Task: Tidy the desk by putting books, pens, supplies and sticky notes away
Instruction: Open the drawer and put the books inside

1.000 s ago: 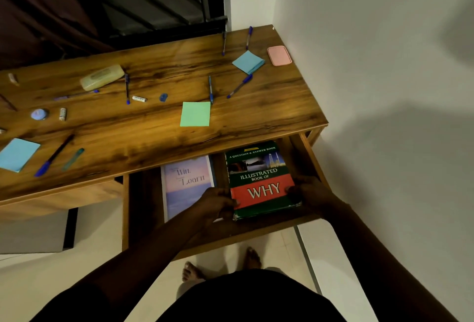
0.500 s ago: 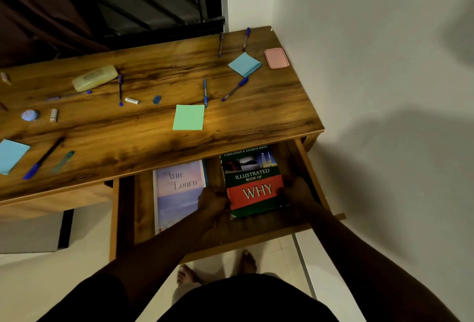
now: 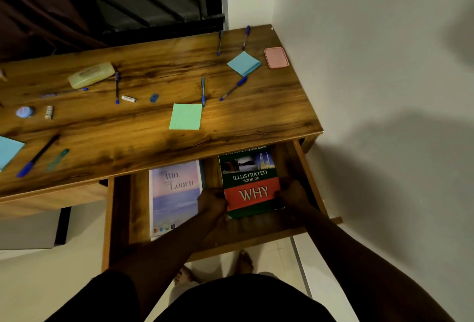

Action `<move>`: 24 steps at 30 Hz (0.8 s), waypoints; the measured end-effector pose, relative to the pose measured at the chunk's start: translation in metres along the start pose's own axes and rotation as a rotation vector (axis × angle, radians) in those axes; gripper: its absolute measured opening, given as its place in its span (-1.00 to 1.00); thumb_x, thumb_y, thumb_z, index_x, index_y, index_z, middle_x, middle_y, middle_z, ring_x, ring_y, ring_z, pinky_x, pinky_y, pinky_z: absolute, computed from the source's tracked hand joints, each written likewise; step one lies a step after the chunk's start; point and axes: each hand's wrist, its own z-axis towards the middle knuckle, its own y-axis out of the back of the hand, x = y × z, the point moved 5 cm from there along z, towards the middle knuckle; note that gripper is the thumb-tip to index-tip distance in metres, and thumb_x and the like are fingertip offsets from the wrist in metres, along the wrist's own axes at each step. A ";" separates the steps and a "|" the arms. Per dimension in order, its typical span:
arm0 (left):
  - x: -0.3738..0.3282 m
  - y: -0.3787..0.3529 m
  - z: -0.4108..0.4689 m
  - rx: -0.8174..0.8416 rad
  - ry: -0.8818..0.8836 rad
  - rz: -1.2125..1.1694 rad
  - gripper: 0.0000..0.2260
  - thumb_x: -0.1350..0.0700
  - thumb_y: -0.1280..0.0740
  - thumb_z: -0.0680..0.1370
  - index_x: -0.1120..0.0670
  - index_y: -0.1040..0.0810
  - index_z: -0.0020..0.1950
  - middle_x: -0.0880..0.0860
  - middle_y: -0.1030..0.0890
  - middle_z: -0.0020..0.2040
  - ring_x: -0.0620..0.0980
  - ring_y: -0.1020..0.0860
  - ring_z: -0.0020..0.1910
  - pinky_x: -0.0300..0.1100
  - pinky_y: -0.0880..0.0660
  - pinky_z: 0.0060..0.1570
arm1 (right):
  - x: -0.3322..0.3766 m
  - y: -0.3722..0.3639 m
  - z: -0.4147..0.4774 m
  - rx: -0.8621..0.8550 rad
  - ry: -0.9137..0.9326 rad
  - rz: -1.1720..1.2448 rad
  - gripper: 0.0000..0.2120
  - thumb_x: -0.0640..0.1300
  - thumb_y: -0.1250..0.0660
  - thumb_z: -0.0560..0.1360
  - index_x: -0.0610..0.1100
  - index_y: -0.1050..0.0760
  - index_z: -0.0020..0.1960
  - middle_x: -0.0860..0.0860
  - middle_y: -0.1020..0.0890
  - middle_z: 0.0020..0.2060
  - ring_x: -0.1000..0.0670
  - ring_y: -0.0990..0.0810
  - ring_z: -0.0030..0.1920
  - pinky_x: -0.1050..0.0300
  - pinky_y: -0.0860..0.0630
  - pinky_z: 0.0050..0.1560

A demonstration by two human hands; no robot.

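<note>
Two grips clasp one book inside the open drawer.

Fingers of the left grip (image 3: 211, 202) curl round the left edge of the green-and-red WHY book (image 3: 250, 183), and the right grip (image 3: 292, 194) curls round its right edge. Both forearms reach forward and down from the bottom of the view, wrists low over the front of the drawer (image 3: 256, 242). The book sits between the two grips in the drawer's right half, its far end under the worktop (image 3: 128, 139) edge. Just left of the left grip lies a pale Win Learn book (image 3: 175, 193). Beyond both grips, up on the worktop, lie a green sticky note (image 3: 186, 116), a blue sticky pad (image 3: 243, 63) and several blue pens (image 3: 203, 90).
</note>
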 end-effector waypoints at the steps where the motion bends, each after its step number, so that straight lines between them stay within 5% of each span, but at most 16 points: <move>1: -0.001 0.000 0.000 -0.009 -0.004 0.017 -0.86 0.17 -0.49 0.52 0.13 -0.70 0.07 0.16 -0.71 0.08 0.10 -0.68 0.00 -0.01 -0.64 0.06 | -0.005 0.000 0.004 -0.002 0.006 0.003 -0.44 0.02 -0.51 0.46 -0.16 -0.48 0.38 -0.12 -0.64 0.26 -0.13 -0.65 0.26 -0.30 -0.56 0.28; 8: -0.004 -0.003 0.003 -0.020 -0.062 0.062 -0.89 0.16 -0.49 0.52 0.14 -0.70 0.03 0.16 -0.71 0.06 0.11 -0.66 0.01 -0.09 -0.60 0.03 | 0.006 -0.002 -0.001 -0.015 -0.068 0.034 -0.58 -0.04 -0.48 0.44 -0.08 -0.57 0.27 -0.10 -0.69 0.16 -0.15 -0.68 0.18 -0.34 -0.58 0.22; 13: 0.000 -0.002 0.007 -0.026 -0.117 0.093 -0.85 0.12 -0.47 0.55 0.16 -0.70 0.06 0.17 -0.71 0.07 0.12 -0.67 0.02 -0.07 -0.59 0.07 | 0.002 -0.003 -0.006 -0.006 -0.012 0.106 -0.28 0.28 -0.52 0.38 -0.13 -0.49 0.36 -0.14 -0.64 0.24 -0.17 -0.65 0.25 -0.29 -0.56 0.28; 17: -0.001 -0.002 0.005 -0.014 -0.126 0.110 -0.87 0.12 -0.48 0.54 0.14 -0.69 0.03 0.14 -0.71 0.06 0.11 -0.67 0.02 -0.16 -0.55 0.01 | -0.002 -0.001 -0.008 -0.030 0.003 0.069 -0.37 0.25 -0.49 0.42 -0.09 -0.50 0.35 -0.11 -0.65 0.24 -0.14 -0.65 0.25 -0.33 -0.55 0.28; 20: 0.004 -0.001 0.006 0.012 -0.106 0.105 -0.94 0.10 -0.51 0.50 0.03 -0.67 -0.13 0.10 -0.72 -0.01 0.09 -0.68 -0.03 0.00 -0.63 0.09 | 0.005 -0.002 -0.012 -0.030 -0.006 0.049 -0.39 0.14 -0.46 0.45 -0.14 -0.47 0.39 -0.12 -0.63 0.26 -0.13 -0.64 0.27 -0.30 -0.55 0.30; 24: 0.010 0.000 0.010 0.033 -0.072 0.100 -0.92 0.11 -0.54 0.46 0.03 -0.66 -0.14 0.08 -0.71 -0.07 0.05 -0.68 -0.09 0.08 -0.66 0.04 | 0.001 -0.002 -0.008 -0.013 0.002 0.091 -0.28 0.35 -0.48 0.39 -0.07 -0.48 0.37 -0.11 -0.63 0.26 -0.15 -0.63 0.28 -0.33 -0.52 0.31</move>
